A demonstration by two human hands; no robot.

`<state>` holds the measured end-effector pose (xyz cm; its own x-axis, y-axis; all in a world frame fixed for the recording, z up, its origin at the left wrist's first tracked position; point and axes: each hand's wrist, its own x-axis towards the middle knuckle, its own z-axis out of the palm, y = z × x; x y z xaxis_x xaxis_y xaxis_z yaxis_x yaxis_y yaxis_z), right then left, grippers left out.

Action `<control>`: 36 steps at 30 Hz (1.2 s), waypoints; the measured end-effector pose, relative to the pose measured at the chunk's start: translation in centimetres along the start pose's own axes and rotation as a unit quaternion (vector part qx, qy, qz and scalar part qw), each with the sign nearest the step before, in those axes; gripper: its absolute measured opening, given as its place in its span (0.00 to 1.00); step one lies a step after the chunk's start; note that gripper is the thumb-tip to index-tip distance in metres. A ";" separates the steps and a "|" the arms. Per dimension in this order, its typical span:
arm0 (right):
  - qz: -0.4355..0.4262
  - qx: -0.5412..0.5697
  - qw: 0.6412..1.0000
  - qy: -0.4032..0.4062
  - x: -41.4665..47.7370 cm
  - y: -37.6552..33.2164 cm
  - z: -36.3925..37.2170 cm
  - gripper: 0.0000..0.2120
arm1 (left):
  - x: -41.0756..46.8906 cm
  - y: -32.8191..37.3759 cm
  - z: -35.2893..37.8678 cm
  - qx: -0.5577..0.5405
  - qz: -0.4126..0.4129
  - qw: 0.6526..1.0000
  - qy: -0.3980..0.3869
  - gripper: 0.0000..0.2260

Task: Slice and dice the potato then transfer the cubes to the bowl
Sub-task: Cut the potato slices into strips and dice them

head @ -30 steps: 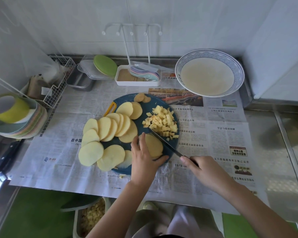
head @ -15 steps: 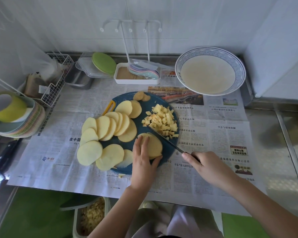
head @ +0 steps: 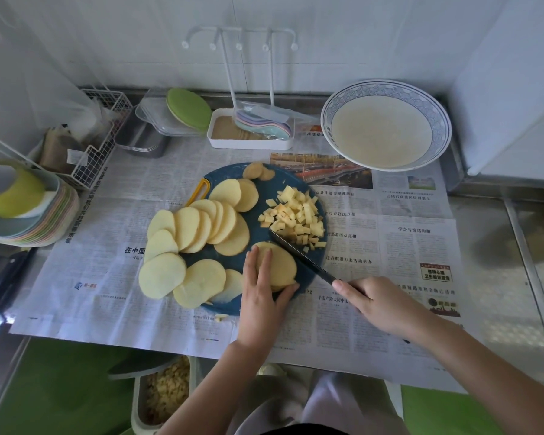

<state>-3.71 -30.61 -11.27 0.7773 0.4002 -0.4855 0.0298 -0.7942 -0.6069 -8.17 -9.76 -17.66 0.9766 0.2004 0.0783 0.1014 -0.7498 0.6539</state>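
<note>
A round dark blue cutting board (head: 261,235) lies on newspaper. Several pale potato slices (head: 201,229) fan over its left half, and a heap of potato cubes (head: 297,218) sits at its right. My left hand (head: 263,288) holds a small stack of slices (head: 281,265) at the board's near edge, fingers flat on top and thumb against the near side. My right hand (head: 377,304) grips the handle of a black knife (head: 300,254), whose blade lies along the stack's right edge, tip near the cubes. The blue-rimmed bowl (head: 387,89) stands at the back right.
A white tray (head: 252,142) with a hook stand and coloured spoons sits behind the board. A clear box with a green lid (head: 187,109), a wire basket (head: 98,152) and stacked plates with a yellow cup (head: 16,196) stand at the left. A bin with scraps (head: 164,394) is below the counter.
The scene has shifted slightly down in the frame. My left hand and the knife have stayed on the slice stack, with the blade still against its right edge.
</note>
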 end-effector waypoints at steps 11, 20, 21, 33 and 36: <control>-0.046 -0.046 0.996 0.055 -1.4 -0.2 0.6 0.32 | 0.1 0.1 0.6 0.036 0.051 0.998 0.020 0.22; -0.027 0.000 0.999 0.018 -1.3 -0.1 0.1 0.28 | 0.1 0.0 0.8 0.084 0.062 0.994 0.024 0.19; -0.023 0.008 1.000 0.011 -1.3 -0.1 -0.1 0.28 | 0.1 0.0 0.8 0.088 0.061 0.994 0.024 0.20; 0.016 -0.011 0.997 -0.070 -0.1 -0.4 -1.5 0.28 | 0.2 -0.1 0.9 0.085 0.060 0.994 0.015 0.19; 0.009 -0.039 0.997 -0.064 0.3 -0.9 -0.7 0.30 | 0.2 -0.1 0.8 0.085 0.055 0.995 0.007 0.19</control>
<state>-2.99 -30.11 -10.43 0.6922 0.4363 -0.5749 0.0690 -0.8329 -0.5490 -7.80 -10.14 -18.38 0.9811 0.1184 0.1529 0.0257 -0.8636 0.5035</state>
